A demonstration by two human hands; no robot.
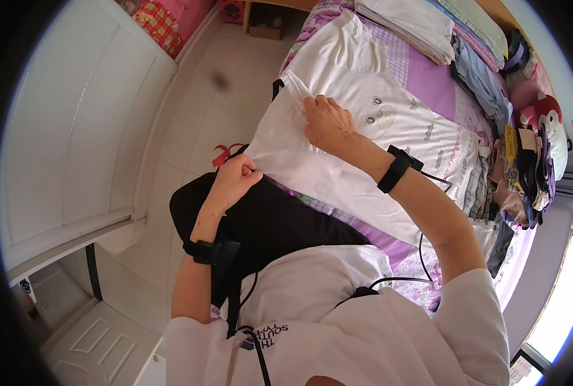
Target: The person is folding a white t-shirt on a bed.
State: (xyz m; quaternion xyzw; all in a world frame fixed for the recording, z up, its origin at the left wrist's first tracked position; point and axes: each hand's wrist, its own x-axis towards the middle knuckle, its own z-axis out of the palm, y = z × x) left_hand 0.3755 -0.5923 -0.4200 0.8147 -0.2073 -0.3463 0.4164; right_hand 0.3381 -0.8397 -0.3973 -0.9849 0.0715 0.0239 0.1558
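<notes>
A white T-shirt (337, 178) printed with a cartoon animal face lies spread across the bed in front of me. My left hand (236, 181) pinches its near left edge, above my black-clad leg (286, 217). Farther along, my right hand (330, 123) has its fingers curled on the fabric beside the neckline, left of the printed face. Creases run through the cloth around the neckline, and the far sleeve (363, 48) lies rumpled. The fingertips of my right hand are partly hidden.
Folded clothes (407, 24) are stacked at the bed's far side. A pile of folded garments (523, 169) and a plush toy (552, 118) sit at the right. Black cables (424, 255) run from my wrist straps. White cabinet doors (88, 120) stand left, across the tiled floor (190, 125).
</notes>
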